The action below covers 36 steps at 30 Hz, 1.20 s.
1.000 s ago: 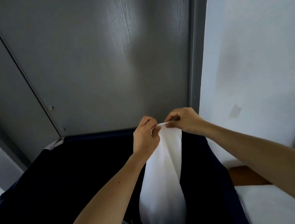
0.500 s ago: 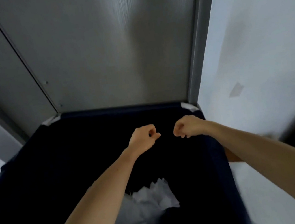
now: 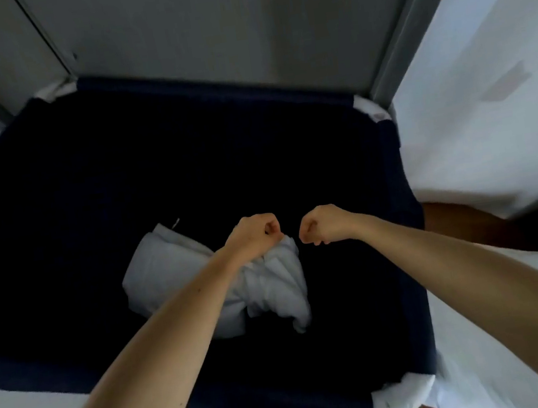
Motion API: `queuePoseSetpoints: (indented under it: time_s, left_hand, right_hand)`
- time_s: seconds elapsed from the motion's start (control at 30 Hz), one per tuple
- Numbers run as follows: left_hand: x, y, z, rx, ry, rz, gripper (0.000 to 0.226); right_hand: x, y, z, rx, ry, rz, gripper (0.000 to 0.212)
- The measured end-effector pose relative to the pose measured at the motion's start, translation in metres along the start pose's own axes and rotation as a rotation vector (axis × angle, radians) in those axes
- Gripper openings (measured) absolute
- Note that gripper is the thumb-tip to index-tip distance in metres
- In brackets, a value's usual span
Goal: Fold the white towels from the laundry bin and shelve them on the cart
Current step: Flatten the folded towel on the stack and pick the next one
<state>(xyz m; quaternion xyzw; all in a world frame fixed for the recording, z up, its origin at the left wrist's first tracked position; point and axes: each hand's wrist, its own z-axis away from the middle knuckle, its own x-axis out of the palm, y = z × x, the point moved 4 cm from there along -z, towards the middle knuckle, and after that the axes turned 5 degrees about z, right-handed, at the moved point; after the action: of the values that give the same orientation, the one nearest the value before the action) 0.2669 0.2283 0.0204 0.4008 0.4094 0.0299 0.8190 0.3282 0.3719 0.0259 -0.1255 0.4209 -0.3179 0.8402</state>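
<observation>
My left hand (image 3: pixel 258 236) and my right hand (image 3: pixel 321 227) are both curled into fists, side by side over the open dark navy laundry bin (image 3: pixel 401 219). Nothing shows inside either fist. Crumpled white towels (image 3: pixel 166 273) lie at the bottom of the bin. One bunched, pleated towel (image 3: pixel 283 288) sits directly under my left fist, and its upper end overlaps the fist in the view. My right fist hangs over dark bin lining, apart from the towels. The cart is not in view.
A grey door (image 3: pixel 219 31) with a metal frame (image 3: pixel 406 11) stands just behind the bin. A white wall (image 3: pixel 488 103) runs along the right. White fabric (image 3: pixel 405 399) bunches at the bin's near right corner.
One second ago both hands pinched a white towel's top edge, holding it up. They let go, the towel fell into the bin, and both hands closed into fists. The view has tilted downward.
</observation>
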Motion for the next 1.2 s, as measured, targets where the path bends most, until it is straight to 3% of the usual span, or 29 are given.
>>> queuePoseSetpoints:
  time_s: [0.27,0.43,0.63,0.93,1.07,1.2]
  left_hand:
    - [0.051,-0.088,-0.046,-0.146,-0.015,-0.005,0.015]
    - [0.112,-0.176,-0.097,-0.144,-0.123,-0.05,0.03]
    - [0.197,-0.259,-0.147,-0.189,-0.191,-0.157,0.051]
    - [0.268,-0.301,-0.157,-0.19,-0.284,-0.195,0.057]
    - [0.261,-0.294,-0.156,-0.173,-0.213,-0.197,0.069]
    - [0.237,-0.267,-0.153,-0.18,-0.164,-0.13,0.064]
  right_hand:
    - [0.063,0.055,-0.099,0.115,-0.124,0.053,0.025]
    - [0.126,0.099,-0.18,0.163,-0.169,0.053,0.026]
    - [0.211,0.165,-0.248,0.263,-0.177,-0.026,0.047]
    - [0.281,0.216,-0.279,0.257,-0.143,-0.014,0.015]
    - [0.277,0.195,-0.282,0.228,-0.063,-0.219,0.029]
    - [0.243,0.146,-0.275,0.156,-0.094,-0.292,0.038]
